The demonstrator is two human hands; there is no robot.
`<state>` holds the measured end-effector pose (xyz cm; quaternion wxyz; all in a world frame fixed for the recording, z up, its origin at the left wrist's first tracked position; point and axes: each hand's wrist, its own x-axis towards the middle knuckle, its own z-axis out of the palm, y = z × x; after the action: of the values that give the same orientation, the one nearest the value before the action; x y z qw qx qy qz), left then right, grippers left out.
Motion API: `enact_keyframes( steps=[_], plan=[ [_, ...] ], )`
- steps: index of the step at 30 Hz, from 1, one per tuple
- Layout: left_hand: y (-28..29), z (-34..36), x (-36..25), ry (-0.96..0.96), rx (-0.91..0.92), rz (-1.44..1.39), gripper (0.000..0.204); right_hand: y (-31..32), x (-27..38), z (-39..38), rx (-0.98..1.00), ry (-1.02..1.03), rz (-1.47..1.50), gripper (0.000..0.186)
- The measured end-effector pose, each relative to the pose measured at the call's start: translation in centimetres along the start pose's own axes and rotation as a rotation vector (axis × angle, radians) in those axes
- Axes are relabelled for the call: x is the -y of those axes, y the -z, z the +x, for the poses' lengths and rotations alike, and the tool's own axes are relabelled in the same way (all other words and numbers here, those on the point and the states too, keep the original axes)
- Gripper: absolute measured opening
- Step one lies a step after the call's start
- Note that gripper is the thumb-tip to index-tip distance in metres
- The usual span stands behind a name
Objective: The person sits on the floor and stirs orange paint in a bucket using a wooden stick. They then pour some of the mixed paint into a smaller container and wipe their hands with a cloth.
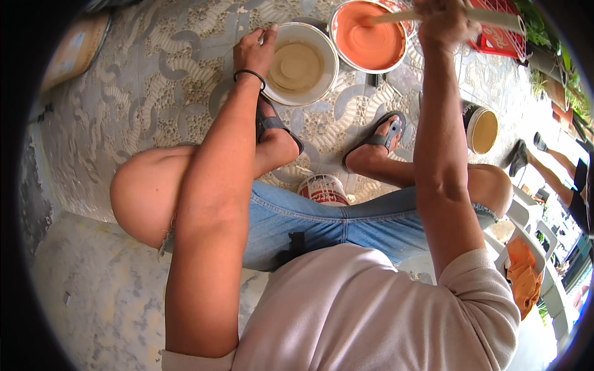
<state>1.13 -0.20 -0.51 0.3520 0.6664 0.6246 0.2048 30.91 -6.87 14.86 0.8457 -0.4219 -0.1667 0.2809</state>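
My left hand (253, 49) grips the left rim of a white bucket (321, 43) holding smooth beige liquid (294, 68), with a dark band around my wrist. My right hand (442, 21), at the top right, is closed on a pale wooden stick (396, 17); the stick reaches left into a bucket of bright orange paint (368, 46), which stands just right of the beige one. Part of the stick also sticks out to the right of my hand.
Around my sandalled feet are a small red-and-white tub (322, 188) and a dark container with a tan top (482, 130). A red crate (492, 43) and plants (575, 74) stand upper right. Another person's legs (557, 179), plastic chairs and an orange cloth (520, 278) are at right.
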Motion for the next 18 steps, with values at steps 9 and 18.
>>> enact_keyframes(
  steps=[9, 18],
  plan=[
    [0.0, 0.1, 0.4, -0.063, -0.044, 0.010, 0.054, -0.6, -0.7, -2.3, 0.092, 0.134, -0.245, 0.023],
    [0.6, -0.1, 0.5, -0.054, 0.005, 0.039, 0.056, 1.8, 0.1, -3.5, 0.025, 0.097, -0.156, 0.028]
  ],
)
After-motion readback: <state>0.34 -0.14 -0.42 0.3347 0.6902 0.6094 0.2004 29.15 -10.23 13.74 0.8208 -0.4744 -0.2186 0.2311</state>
